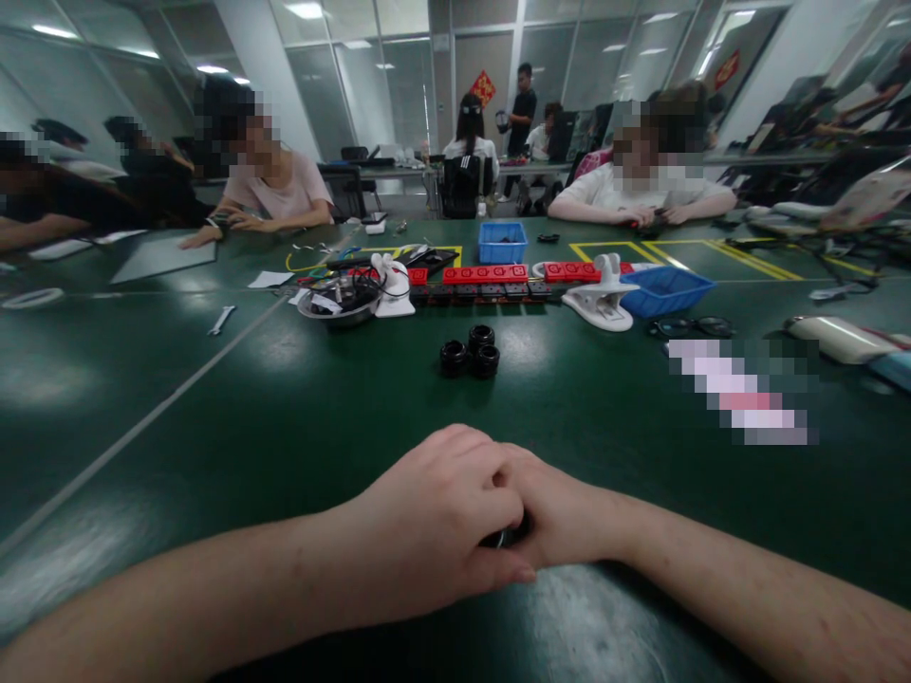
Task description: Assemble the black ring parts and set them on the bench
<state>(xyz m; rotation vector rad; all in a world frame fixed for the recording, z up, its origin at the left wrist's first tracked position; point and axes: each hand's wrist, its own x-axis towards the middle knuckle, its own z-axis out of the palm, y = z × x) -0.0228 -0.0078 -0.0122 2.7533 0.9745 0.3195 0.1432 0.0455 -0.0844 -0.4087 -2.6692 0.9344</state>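
Small dark part, barely visible, pinched between the two hands low at the table's near edge; too hidden to name. Left hand curled over the top, fingers closed round it, thumb along the underside. Right hand pressed against the left, fingers folded in on the same part. Both closed tight, knuckles touching.

Further out on the green table, well apart from the hands: three black rings clustered together, touching. Beyond them a row of red strips, a blue bin, a metal bowl full of wires, white clips, a second blue tray. A small wrench off to the left. Other people seated round the far side, hands on their own work.

Best done, by the look of it, with wrists braced on the table, pressure squared across the part, no twisting off-axis, grip kept low so nothing springs away toward the rings.
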